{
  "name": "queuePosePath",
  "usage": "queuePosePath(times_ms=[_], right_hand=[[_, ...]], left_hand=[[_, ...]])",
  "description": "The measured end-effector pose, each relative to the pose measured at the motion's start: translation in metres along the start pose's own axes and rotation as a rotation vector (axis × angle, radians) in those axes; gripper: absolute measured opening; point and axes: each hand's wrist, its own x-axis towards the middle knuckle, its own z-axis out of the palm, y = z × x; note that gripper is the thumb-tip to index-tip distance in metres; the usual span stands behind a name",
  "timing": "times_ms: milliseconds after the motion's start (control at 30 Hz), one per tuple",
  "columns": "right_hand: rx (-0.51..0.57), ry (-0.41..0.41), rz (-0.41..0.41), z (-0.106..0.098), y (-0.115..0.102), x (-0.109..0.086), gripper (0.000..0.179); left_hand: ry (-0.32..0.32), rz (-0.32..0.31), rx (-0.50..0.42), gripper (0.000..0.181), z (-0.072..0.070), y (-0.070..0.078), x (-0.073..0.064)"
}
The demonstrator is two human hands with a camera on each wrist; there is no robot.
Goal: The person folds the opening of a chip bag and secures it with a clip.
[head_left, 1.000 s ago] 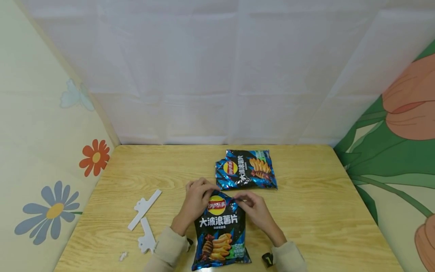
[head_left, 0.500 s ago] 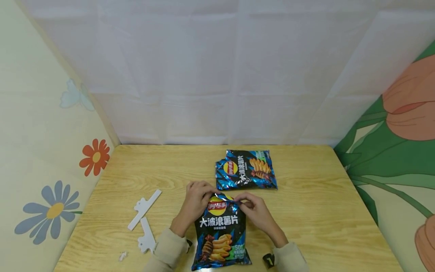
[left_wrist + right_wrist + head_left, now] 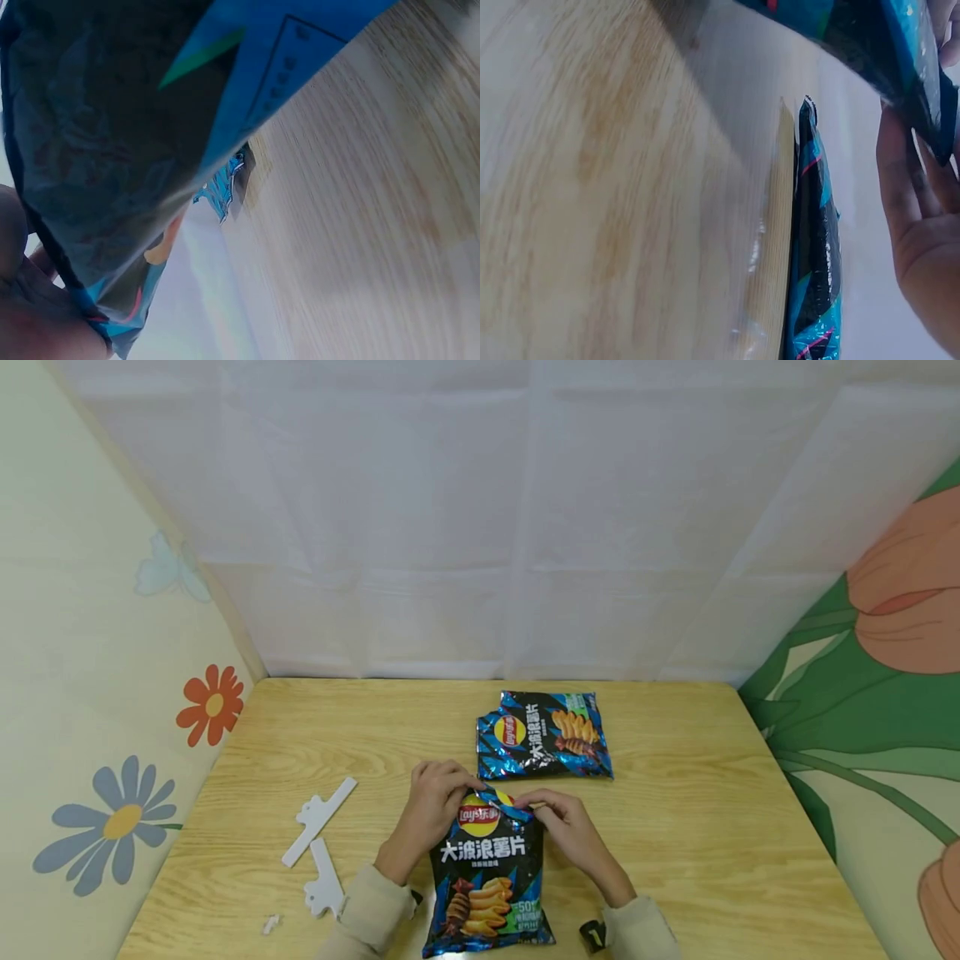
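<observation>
A dark blue and black bag of potato chips (image 3: 487,860) with a red and yellow logo is held at its top edge by both hands. My left hand (image 3: 435,802) pinches the top left corner. With thumb and fingers, my right hand (image 3: 566,827) pinches the top right corner, where a strip of the top is folded down over the front. In the left wrist view the underside of the chip bag (image 3: 112,150) fills the upper left, with the left hand (image 3: 37,315) at its corner. The right wrist view has the right hand's fingers (image 3: 896,169) at the bag's corner.
A second chip bag (image 3: 543,735) with a torn, notched end lies on its side just behind. Two white bag clips (image 3: 318,822) (image 3: 325,885) lie to the left on the wooden table (image 3: 697,827), near a small white scrap (image 3: 271,925). A white backdrop (image 3: 480,527) rises behind the table.
The bag's top edge has been folded forward and down, now overlapping part of the logo. The right hand has moved slightly down with its corner; the left hand stays nearly still.
</observation>
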Motion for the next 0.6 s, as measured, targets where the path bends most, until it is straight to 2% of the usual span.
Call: queuePosePath(times_ms=[100, 233, 367, 600], right_hand=[[0.019, 0.000, 0.012, 0.0013, 0.0006, 0.0006, 0.022], [0.025, -0.005, 0.010, 0.0020, 0.0014, 0.0006, 0.030], [0.027, -0.013, -0.009, 0.0013, 0.0007, 0.0002, 0.031], [0.020, -0.022, -0.012, 0.0003, 0.0000, -0.0004, 0.033]], left_hand=[[0.006, 0.026, 0.032, 0.020, -0.0004, -0.0001, -0.0010], [-0.022, 0.025, 0.032, 0.020, -0.0025, 0.0006, -0.0019], [-0.053, -0.040, 0.008, 0.018, -0.0043, 0.0030, -0.0007], [-0.057, -0.156, 0.064, 0.022, -0.0041, 0.0047, 0.0026]])
